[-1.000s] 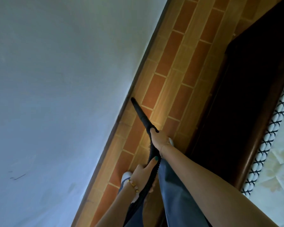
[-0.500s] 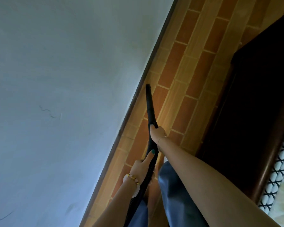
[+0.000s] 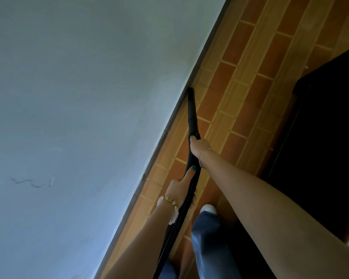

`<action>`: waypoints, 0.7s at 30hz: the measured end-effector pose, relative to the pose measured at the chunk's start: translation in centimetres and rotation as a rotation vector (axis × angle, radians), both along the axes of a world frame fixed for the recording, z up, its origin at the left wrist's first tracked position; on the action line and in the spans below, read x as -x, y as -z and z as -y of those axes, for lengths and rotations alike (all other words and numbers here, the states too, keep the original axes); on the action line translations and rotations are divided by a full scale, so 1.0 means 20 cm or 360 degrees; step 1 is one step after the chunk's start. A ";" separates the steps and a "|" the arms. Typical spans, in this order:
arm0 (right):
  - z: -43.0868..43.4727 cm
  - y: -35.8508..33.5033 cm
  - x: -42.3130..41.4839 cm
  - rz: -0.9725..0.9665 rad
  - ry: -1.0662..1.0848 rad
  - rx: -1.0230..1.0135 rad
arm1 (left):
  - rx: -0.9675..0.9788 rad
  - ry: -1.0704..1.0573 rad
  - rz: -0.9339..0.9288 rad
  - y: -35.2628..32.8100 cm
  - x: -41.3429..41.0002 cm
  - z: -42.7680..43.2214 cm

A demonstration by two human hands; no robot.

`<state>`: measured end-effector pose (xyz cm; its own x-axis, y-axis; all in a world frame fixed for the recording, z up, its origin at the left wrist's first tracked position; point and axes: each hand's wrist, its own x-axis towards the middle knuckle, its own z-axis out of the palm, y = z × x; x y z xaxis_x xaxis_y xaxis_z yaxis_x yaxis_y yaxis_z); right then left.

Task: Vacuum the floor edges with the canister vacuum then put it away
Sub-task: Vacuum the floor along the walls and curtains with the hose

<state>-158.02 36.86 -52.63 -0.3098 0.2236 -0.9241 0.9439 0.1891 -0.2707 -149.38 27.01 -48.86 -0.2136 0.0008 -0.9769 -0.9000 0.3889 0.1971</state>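
Observation:
A black vacuum nozzle (image 3: 191, 109) points along the floor, its tip touching the dark baseboard (image 3: 165, 135) where the grey wall meets the floor. My right hand (image 3: 198, 147) grips the nozzle's rear end. Behind it, my left hand (image 3: 179, 188) holds the ribbed black hose (image 3: 175, 224), thumb stretched along it. The hose runs down out of view between my legs. The canister itself is not in view.
The pale wall (image 3: 79, 117) fills the left side. The floor (image 3: 246, 83) is orange and tan brick-pattern tile. A dark wooden piece of furniture (image 3: 326, 127) stands on the right, leaving a narrow strip of floor. My shoe (image 3: 209, 208) and jeans leg are below.
The nozzle has slid forward along the floor edge and swung left until its tip meets the baseboard. Both hands kept their hold and moved with it.

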 end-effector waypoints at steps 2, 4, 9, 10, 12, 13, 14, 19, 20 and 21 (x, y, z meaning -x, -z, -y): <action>-0.06 0.00 0.11 -0.0022 -0.0032 -0.0059 | -0.0108 -0.0039 0.0003 -0.02 0.11 -0.05; -0.12 0.01 0.20 -0.0032 -0.0044 -0.0121 | -0.0175 -0.0041 -0.0075 -0.01 0.18 -0.11; -0.16 0.07 0.24 -0.0127 0.0034 -0.0115 | -0.0184 -0.0105 -0.0113 0.07 0.19 -0.16; -0.15 0.09 0.22 -0.0121 0.0033 -0.0106 | -0.0162 -0.0117 -0.0107 0.09 0.18 -0.16; -0.14 0.11 0.19 -0.0070 -0.0005 -0.0098 | -0.0145 -0.0089 -0.0118 0.10 0.15 -0.14; -0.13 0.12 0.18 -0.0049 -0.0023 -0.0098 | -0.0148 -0.0068 -0.0133 0.11 0.15 -0.13; -0.13 0.12 0.17 -0.0041 -0.0023 -0.0094 | -0.0142 -0.0053 -0.0141 0.11 0.14 -0.12; -0.09 0.10 0.11 -0.0077 -0.0064 -0.0101 | -0.0129 -0.0057 -0.0076 0.05 0.10 -0.12; -0.08 0.09 0.10 -0.0081 -0.0101 -0.0110 | -0.0126 -0.0062 -0.0061 0.03 0.09 -0.12; -0.07 0.08 0.09 -0.0082 -0.0134 -0.0121 | -0.0138 -0.0064 -0.0049 0.02 0.07 -0.11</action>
<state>-159.77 38.33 -54.27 -0.3769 0.2634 -0.8880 0.9091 0.2890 -0.3001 -150.83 29.23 -49.22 -0.2451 0.0759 -0.9665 -0.9074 0.3331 0.2563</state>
